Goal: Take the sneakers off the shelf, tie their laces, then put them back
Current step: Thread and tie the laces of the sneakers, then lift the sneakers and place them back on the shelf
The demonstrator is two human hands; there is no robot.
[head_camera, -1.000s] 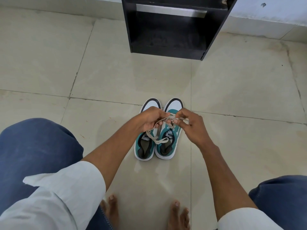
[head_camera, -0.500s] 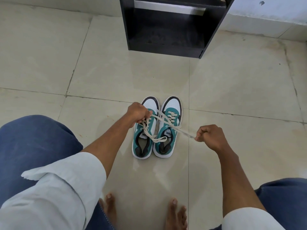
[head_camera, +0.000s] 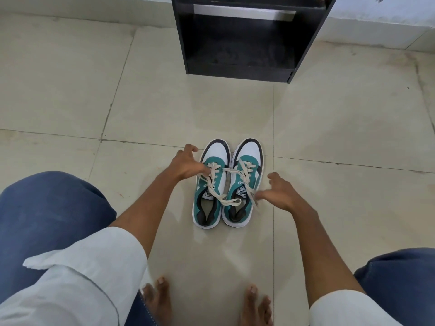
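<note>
Left hand (head_camera: 186, 164) sat at the left sneaker's (head_camera: 210, 184) outer side, fingers loosely spread, thumb and fingertips against the cream laces (head_camera: 220, 182) near the upper eyelets; whether it pinched a lace, cannot tell. Right hand (head_camera: 279, 192) was open, fingers splayed and curled, just beside the right sneaker's (head_camera: 242, 184) outer side; its thumb side touched or nearly touched a lace end, motion-blurred, grip unclear. Both teal-and-white sneakers stood side by side on the tiled floor (head_camera: 329, 128), toes pointing away, soles touching or nearly so. One lace ran across from one shoe to the other, another looped over the tongues. Black shelf (head_camera: 237, 64) stood well apart ahead, lower compartment open toward the shoes. Bare floor lay between shoes and shelf and to both sides. Bare feet (head_camera: 162, 300) were near, behind the heels.
</note>
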